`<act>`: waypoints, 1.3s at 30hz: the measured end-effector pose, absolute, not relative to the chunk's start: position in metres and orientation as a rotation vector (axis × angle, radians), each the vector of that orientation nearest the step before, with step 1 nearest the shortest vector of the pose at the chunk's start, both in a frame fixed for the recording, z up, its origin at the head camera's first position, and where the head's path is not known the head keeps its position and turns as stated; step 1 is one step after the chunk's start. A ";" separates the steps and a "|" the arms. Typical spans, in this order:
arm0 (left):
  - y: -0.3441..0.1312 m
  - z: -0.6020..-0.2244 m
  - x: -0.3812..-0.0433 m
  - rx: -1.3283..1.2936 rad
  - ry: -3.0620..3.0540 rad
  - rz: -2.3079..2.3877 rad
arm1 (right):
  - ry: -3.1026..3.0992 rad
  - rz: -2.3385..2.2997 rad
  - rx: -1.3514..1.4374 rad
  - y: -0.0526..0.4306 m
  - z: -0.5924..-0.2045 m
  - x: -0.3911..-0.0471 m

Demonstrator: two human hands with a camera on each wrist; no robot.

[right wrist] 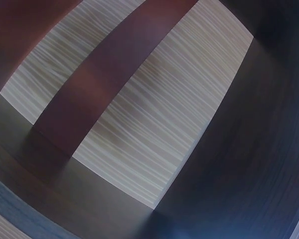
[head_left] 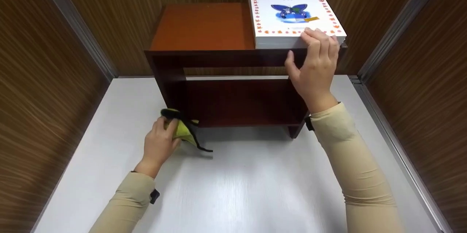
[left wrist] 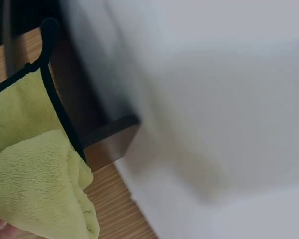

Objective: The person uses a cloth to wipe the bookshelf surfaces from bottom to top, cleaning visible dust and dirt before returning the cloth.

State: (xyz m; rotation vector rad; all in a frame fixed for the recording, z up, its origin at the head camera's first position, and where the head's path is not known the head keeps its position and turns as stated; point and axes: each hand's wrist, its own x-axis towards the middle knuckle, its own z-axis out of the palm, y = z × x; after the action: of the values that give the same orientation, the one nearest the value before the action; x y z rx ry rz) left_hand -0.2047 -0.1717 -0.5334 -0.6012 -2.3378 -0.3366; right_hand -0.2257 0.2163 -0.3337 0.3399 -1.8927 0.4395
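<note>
My left hand point(head_left: 159, 143) grips a yellow-green cloth with black edging point(head_left: 182, 131) at the front left leg of a small reddish-brown wooden shelf point(head_left: 204, 25). In the left wrist view the fluffy folded cloth point(left wrist: 37, 184) shows its dark trim and a loop, with fingertips at the left edge. On the shelf's top right lies a stack of white books point(head_left: 270, 30) with a butterfly picture on the cover. My right hand point(head_left: 318, 67) rests its fingertips at the front edge of the books, thumb spread apart below. No hand appears in the right wrist view.
A lower board point(head_left: 240, 101) spans the shelf between its side panels. The shelf stands on a white tabletop point(head_left: 233, 185), enclosed by wood-grain walls point(head_left: 43, 90) with metal corner strips. The right wrist view looks through the shelf's inside past a crossbar point(right wrist: 107, 74).
</note>
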 end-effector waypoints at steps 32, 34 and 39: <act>-0.157 -0.574 -0.197 -0.672 -2.857 -0.313 | -1.900 0.446 0.321 0.216 -0.331 -0.225; -0.159 -0.560 -0.197 -0.695 -2.792 -0.356 | -1.898 0.448 0.324 0.216 -0.331 -0.225; -0.167 -0.519 -0.199 -0.720 -2.423 -0.402 | -1.890 0.439 0.333 0.215 -0.332 -0.225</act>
State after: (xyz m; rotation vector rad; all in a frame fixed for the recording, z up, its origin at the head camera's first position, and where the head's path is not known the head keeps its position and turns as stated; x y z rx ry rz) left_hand -0.1986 -0.1672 -0.5188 -0.7201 -2.4230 -0.4021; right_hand -0.2250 0.2148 -0.3316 0.3326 -1.8904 0.4394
